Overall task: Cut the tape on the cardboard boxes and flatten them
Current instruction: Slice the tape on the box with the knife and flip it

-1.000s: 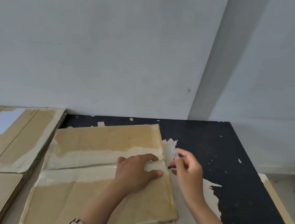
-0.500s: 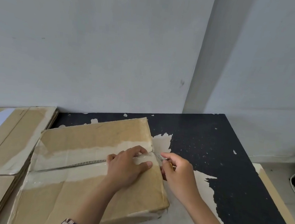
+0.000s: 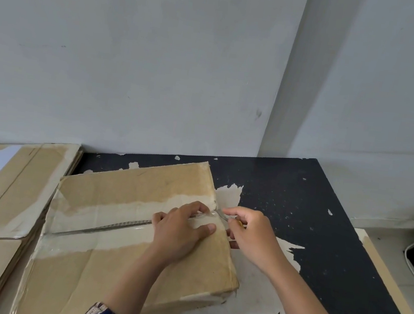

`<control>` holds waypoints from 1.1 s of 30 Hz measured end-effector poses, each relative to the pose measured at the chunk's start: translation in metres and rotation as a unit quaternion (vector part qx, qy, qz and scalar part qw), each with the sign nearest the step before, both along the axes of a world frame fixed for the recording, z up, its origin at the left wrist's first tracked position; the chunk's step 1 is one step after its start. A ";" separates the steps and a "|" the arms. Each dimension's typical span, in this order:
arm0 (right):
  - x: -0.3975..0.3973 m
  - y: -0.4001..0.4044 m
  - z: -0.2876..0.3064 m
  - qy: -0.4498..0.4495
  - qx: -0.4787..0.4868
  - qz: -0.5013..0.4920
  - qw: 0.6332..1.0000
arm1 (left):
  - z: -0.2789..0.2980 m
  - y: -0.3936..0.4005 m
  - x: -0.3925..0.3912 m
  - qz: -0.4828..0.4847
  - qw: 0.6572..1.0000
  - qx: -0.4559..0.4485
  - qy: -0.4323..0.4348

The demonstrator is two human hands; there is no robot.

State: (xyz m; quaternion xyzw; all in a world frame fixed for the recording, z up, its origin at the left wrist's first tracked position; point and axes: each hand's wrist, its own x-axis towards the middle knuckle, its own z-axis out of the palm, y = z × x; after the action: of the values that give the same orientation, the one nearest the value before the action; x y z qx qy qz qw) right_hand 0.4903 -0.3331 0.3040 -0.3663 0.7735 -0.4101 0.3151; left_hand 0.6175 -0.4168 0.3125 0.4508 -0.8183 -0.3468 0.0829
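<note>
Closing on the seam end since a second ago, the right hand (image 3: 251, 235) now pinches a small cutter at the box (image 3: 122, 255) edge on the table (image 3: 321, 234), left hand (image 3: 179, 233) fingers spread flat on the tape (image 3: 106, 212); cutting appears imminent.

We see a brown cardboard box (image 3: 120, 224) at lower centre, its paper face matt and creased, with pale rough bands where the top layer has torn away. A clear glossy tape strip (image 3: 201, 219) shines along its seam by the right edge. The black painted tabletop (image 3: 322, 221) at right looks matt and chipped, showing pale patches. The flattened brown cardboard sheets (image 3: 2, 198) at left are smooth and matt. The grey plastered wall (image 3: 134, 58) above looks dull and scuffed.
</note>
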 end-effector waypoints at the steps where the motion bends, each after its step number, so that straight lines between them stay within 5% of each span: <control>1: 0.000 0.002 0.000 -0.008 0.002 -0.003 1.000 | 0.000 0.001 0.000 -0.002 1.000 -0.001 0.001; 27: 0.011 0.030 0.003 -0.144 -0.044 -0.018 0.988 | 0.007 -0.001 0.005 -0.003 0.997 0.060 0.051; 33: 0.010 0.033 -0.005 -0.179 -0.081 -0.098 0.976 | 0.011 -0.002 0.004 0.006 0.998 0.006 0.060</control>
State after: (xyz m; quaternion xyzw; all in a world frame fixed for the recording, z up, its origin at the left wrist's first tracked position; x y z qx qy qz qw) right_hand 0.5007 -0.3002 0.2987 -0.2338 0.7005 -0.5596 0.3761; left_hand 0.6218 -0.4187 0.3238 0.4343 -0.8074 -0.3773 0.1311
